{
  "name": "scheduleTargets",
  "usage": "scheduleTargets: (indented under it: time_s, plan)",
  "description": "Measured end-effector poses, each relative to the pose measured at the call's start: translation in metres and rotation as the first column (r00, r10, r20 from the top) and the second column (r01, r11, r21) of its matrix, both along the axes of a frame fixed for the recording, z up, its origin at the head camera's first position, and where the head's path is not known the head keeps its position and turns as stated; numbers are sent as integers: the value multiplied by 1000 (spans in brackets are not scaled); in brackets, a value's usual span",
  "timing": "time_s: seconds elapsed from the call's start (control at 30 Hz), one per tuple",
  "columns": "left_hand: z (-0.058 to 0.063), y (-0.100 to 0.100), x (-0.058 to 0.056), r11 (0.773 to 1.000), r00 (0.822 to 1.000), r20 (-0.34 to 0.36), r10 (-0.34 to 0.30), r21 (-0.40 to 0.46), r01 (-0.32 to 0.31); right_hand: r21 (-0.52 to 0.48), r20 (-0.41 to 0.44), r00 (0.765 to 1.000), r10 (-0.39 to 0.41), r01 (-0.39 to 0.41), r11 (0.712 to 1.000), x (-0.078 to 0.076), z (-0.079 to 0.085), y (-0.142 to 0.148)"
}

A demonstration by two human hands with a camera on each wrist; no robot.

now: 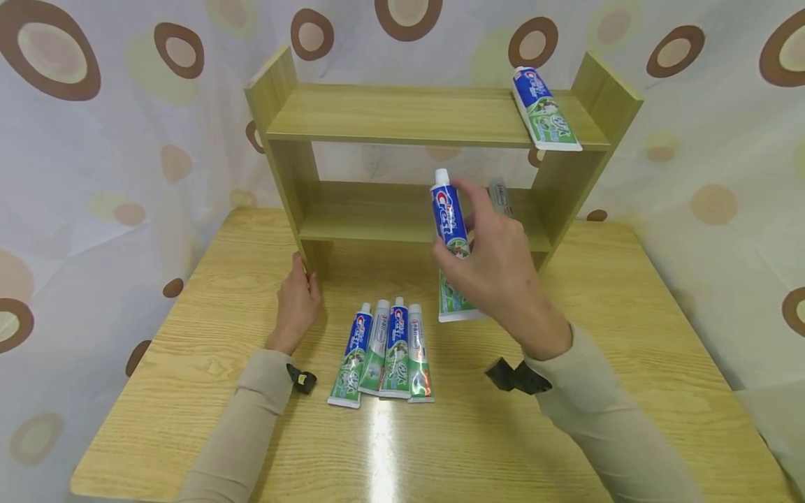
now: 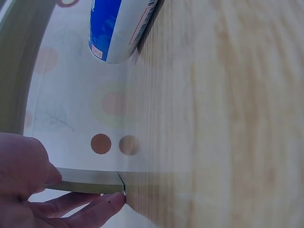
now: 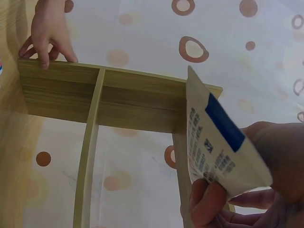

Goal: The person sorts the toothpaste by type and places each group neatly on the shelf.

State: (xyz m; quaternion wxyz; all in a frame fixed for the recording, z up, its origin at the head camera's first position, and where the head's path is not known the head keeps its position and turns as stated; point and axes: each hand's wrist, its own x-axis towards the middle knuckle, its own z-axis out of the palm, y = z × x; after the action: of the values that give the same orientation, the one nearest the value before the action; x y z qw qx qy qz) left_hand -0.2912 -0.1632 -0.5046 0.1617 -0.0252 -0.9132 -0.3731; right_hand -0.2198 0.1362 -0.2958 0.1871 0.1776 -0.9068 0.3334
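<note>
My right hand [image 1: 503,269] holds a blue, white and green Crest toothpaste tube [image 1: 448,209] between thumb and fingers. The tube is upright, cap up, in front of the wooden shelf's middle board [image 1: 371,213]. In the right wrist view, the tube's printed back [image 3: 213,142] shows, with fingers at its edge. My left hand [image 1: 295,304] grips the lower front edge of the shelf's left side panel [image 1: 279,161]; the left wrist view has the thumb and fingers on either side of the panel [image 2: 88,186].
Several toothpaste tubes [image 1: 397,349] lie side by side on the wooden table [image 1: 207,335], before the shelf. Another Crest tube [image 1: 544,112] lies on the top board, at its right end. A grey tube [image 1: 499,195] on the middle board is partly hidden behind my right hand.
</note>
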Motion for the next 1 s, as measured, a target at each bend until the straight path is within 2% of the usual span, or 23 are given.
scheduleTargets:
  time_s: [0.27,0.47,0.77,1.0]
  plan:
    - [2,0,1,1000,1000,24,-2,13,2,3,0,1000,12,-12,1000,-2,16,-5]
    - [2,0,1,1000,1000,4,-10,3,10,19,-13,1000,14,-14,1000,0,26,-6]
    - [3,-1,1,1000,1000,14,-10,12,10,8,-16,1000,19,-19,1000,2,33,-8]
    - [2,0,0,1000,1000,-10,-5,-9,5,40,-47,999,5,-3,999,1,41,-10]
